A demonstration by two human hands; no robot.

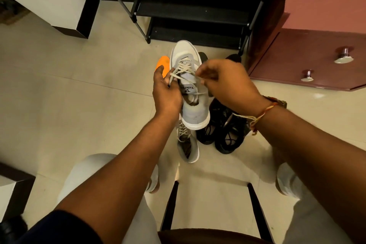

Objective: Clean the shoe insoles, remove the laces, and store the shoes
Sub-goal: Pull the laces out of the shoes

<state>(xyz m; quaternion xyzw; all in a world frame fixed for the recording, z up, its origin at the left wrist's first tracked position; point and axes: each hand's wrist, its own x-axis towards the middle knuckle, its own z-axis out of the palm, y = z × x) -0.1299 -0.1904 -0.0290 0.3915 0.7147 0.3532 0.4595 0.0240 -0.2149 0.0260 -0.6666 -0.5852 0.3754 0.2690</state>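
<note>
I hold a grey-and-white sneaker in the air, toe pointing away from me. My left hand grips its left side near the tongue. My right hand pinches the beige lace above the eyelets, a loose end hanging across the tongue. The second grey sneaker lies on the floor below, laces still in it. A pair of black shoes stands to its right. An orange insole lies on the floor behind my left hand, partly hidden.
A black shoe rack stands straight ahead on the tiled floor. A reddish cabinet with metal knobs is at the right. A white block with a dark base is at the left. I sit on a dark-framed chair, knees either side.
</note>
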